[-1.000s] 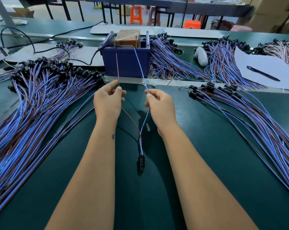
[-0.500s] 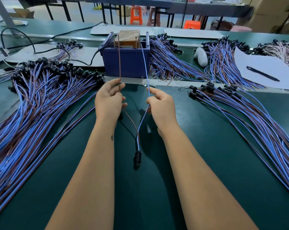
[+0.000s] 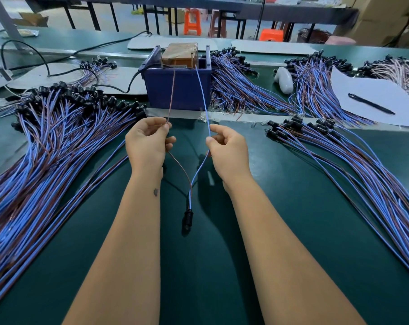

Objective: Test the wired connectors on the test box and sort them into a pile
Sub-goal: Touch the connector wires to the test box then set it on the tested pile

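My left hand (image 3: 147,141) pinches the brown wire (image 3: 171,97) of one wired connector. My right hand (image 3: 227,148) pinches its blue wire (image 3: 202,95). Both wire ends reach up to the tape-wrapped brown test box (image 3: 180,53), which sits in a blue bin (image 3: 177,87) straight ahead. The two wires join below my hands, and the black connector (image 3: 188,218) hangs low between my forearms over the green table (image 3: 292,207). A large pile of blue and brown wired connectors (image 3: 46,148) lies on the left, a smaller pile (image 3: 339,156) on the right.
More wire bundles (image 3: 241,90) lie behind the bin and at the far right. A white sheet with a black pen (image 3: 371,103) and a white handheld object (image 3: 284,79) sit at the back right. A black cable (image 3: 119,89) runs into the bin from the left.
Both hands moved forward toward the bin, bringing the wire ends up onto the test box. The black connector was drawn along the table toward the box.
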The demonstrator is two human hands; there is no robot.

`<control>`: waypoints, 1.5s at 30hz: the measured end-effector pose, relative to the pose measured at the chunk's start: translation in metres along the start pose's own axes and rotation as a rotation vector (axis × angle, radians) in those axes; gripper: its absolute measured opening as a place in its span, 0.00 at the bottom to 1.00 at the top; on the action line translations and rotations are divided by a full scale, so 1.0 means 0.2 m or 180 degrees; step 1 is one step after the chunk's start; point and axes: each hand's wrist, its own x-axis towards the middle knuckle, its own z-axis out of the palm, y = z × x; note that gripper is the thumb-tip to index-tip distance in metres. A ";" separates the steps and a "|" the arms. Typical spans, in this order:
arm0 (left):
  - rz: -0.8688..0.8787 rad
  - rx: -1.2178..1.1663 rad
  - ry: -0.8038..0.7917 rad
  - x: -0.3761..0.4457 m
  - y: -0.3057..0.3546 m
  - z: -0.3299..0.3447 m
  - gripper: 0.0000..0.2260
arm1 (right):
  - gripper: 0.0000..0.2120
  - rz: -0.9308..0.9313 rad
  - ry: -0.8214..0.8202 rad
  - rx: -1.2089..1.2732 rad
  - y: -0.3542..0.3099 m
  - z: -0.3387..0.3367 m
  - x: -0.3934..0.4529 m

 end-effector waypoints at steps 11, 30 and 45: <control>-0.0233 -0.0502 0.0176 0.04 0.01 -0.02 0.08 | 0.15 -0.0095 -0.0023 -0.0025 0.01 0.01 0.01; -0.0346 -0.1213 0.0393 0.03 0.04 -0.04 0.10 | 0.16 -0.0125 -0.0125 0.0052 0.01 0.00 -0.01; -0.0519 -0.1442 0.0635 0.03 0.05 -0.06 0.09 | 0.16 -0.0126 -0.0147 0.0052 -0.01 0.00 -0.02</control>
